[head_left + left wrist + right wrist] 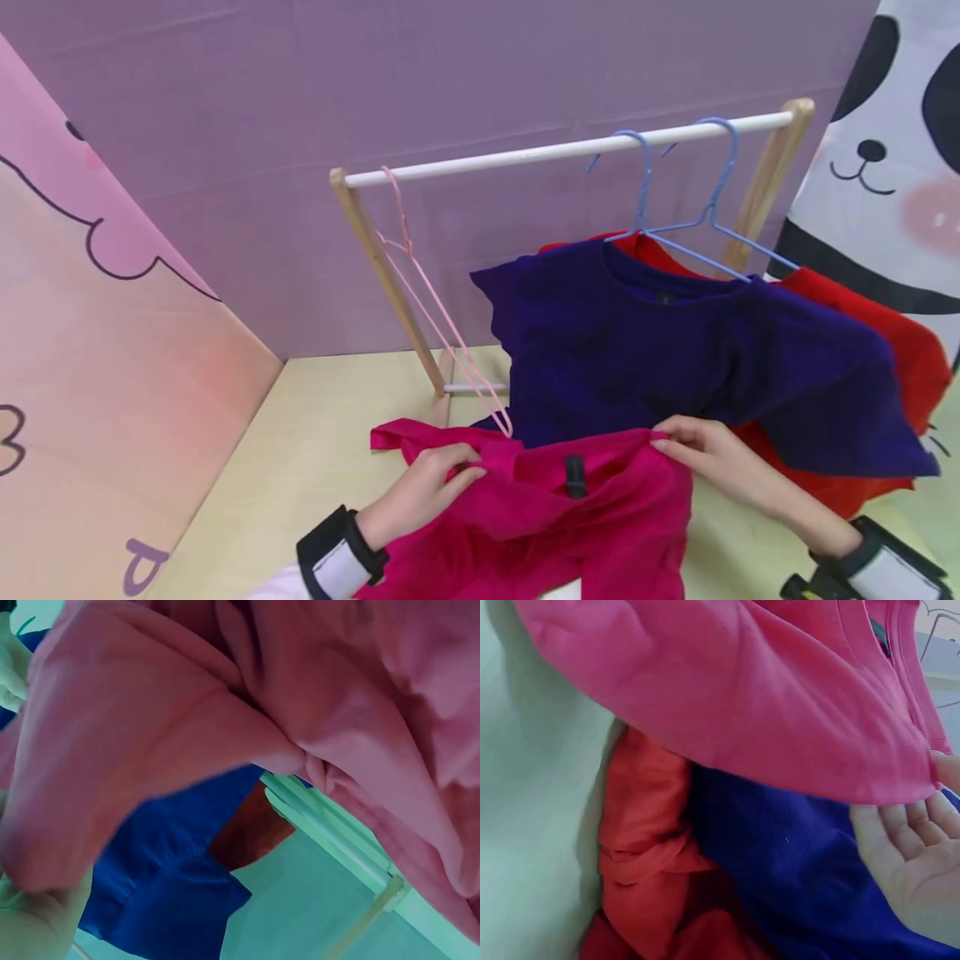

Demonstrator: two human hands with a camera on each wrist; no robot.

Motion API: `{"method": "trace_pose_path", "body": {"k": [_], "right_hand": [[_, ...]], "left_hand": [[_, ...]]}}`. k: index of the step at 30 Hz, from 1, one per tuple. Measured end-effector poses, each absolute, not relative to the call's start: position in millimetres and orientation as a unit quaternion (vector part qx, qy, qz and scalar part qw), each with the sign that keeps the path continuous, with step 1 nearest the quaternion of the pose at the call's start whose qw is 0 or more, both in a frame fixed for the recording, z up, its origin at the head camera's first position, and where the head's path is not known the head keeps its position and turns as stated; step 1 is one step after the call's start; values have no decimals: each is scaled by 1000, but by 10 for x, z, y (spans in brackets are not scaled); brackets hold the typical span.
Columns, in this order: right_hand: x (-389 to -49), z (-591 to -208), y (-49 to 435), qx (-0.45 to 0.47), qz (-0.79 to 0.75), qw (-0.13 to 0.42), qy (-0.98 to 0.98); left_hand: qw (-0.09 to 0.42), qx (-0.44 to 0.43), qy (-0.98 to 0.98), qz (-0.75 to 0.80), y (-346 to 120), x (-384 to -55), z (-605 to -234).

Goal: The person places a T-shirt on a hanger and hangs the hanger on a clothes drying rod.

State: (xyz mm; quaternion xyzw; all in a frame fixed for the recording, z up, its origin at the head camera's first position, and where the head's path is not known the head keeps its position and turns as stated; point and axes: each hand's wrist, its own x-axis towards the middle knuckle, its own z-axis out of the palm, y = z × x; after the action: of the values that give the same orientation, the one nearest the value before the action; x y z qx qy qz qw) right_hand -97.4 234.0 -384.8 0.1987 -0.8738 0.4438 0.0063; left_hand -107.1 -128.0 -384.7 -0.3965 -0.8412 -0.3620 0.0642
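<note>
A magenta T-shirt (525,525) is lifted by both hands at the near side of the table, its dark neck label (575,477) facing up. My left hand (423,492) pinches the cloth left of the neckline. At the right shoulder, my right hand (708,454) pinches the fabric between thumb and fingers; in the right wrist view this hand (915,855) has the shirt's edge at its fingertips. Just behind the shirt, a pink hanger (427,287) hangs from the rack's left end, its lower end close to the cloth.
A small rack with a white rail (517,156) and wooden posts stands at the back. Two blue hangers (647,187) on it carry a navy T-shirt (675,358) and a red T-shirt (900,350) behind it. Printed cloth walls (150,333) enclose the pale table (322,400).
</note>
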Motion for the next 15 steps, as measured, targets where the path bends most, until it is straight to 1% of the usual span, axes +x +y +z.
{"method": "trace_pose_path", "body": {"k": [3,7,11,15], "right_hand": [[-1052,-3799,2288,214,430,-5,-877],[-1184,-3647,2090,250,408,3,-878],[-1351,-3389,1744,279,381,7,-882],[-1489,-3063,1321,298,378,-13,-876]], "left_hand": [[60,-386,-840,-376,-1242,-1072,-3841],[58,-382,-841,-379,-1215,-1082,-3832],[60,-374,-845,-377,-1202,-1110,-3835],[43,-366,-847,-383,-1176,-1134,-3834]]}}
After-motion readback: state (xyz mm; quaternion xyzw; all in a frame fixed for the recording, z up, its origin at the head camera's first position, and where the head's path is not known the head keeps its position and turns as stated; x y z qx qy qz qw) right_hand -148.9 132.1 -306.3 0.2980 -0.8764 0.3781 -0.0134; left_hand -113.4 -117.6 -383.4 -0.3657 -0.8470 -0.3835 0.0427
